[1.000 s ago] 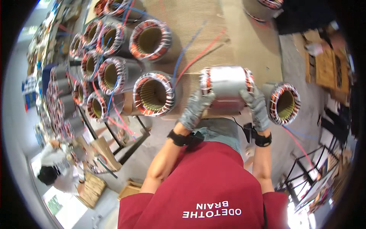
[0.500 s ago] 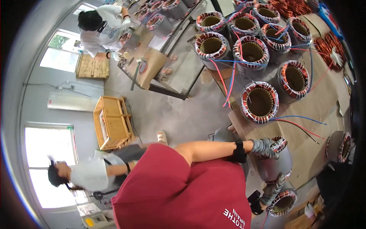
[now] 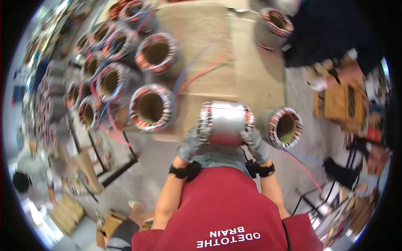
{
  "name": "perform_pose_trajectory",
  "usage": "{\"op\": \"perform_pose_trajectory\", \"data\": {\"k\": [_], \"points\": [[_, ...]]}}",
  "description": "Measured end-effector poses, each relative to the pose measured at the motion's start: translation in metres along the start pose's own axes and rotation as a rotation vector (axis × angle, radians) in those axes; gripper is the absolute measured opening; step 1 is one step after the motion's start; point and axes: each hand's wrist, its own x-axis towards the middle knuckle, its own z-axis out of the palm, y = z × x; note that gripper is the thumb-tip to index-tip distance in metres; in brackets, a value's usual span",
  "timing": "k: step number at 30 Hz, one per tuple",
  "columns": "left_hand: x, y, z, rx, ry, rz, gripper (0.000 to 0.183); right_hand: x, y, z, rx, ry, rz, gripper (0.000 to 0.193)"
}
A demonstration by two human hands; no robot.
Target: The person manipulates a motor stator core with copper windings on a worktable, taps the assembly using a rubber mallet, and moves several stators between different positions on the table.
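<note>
A silver motor stator [image 3: 227, 121] lies on its side at the table's near edge, its wire-wound coil ends facing left and right. My left hand [image 3: 193, 141], in a grey glove, is closed around its left coil end. My right hand [image 3: 255, 145], gloved too, grips the right end from below. Just right of it another stator [image 3: 274, 129] shows its open bore, with red and blue leads trailing down. To the left of my hands stands a stator [image 3: 166, 104] with a laced red-and-white coil ring. Motion blur softens the fingers.
Several more stators [image 3: 112, 81] crowd the table's left side, with red and blue leads [image 3: 197, 75] between them. Ribbed cardboard [image 3: 205, 25] covers the middle. One stator [image 3: 268, 35] stands far right, near a person in dark clothing [image 3: 331, 29]. Wooden boxes [image 3: 341, 102] stand beyond.
My view has swung round to the right, so the table now lies ahead. Both hands still hold the same stator at its two ends, now level across my front.
</note>
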Motion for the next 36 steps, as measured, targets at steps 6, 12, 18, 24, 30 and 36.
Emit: {"op": "perform_pose_trajectory", "data": {"k": [6, 12, 18, 24, 30, 36], "points": [[0.009, -0.027, -0.044, 0.822, -0.173, 0.548, 0.035, 0.008, -0.003, 0.013, 0.013, 0.085, -0.076, 0.02], [0.016, 0.001, -0.026, 0.562, -0.357, 0.365, 0.042, -0.014, -0.048, 0.001, 0.213, 0.111, 0.183, 0.052], [0.003, 0.015, -0.023, 0.245, -0.387, 0.125, 0.048, 0.005, 0.019, 0.047, -0.176, 0.412, -0.679, 0.04], [0.042, -0.019, -0.052, 0.419, -0.558, 0.385, 0.047, -0.024, -0.018, 0.055, -0.25, 0.64, 0.122, 0.037], [0.023, 0.009, -0.037, 0.078, -0.678, 0.002, 0.052, 0.008, 0.029, 0.073, -0.329, 0.595, -0.401, 0.042], [0.033, -0.008, -0.023, -0.11, -0.49, -0.017, 0.032, -0.03, -0.025, 0.046, -0.406, 0.673, -0.369, 0.059]]}}
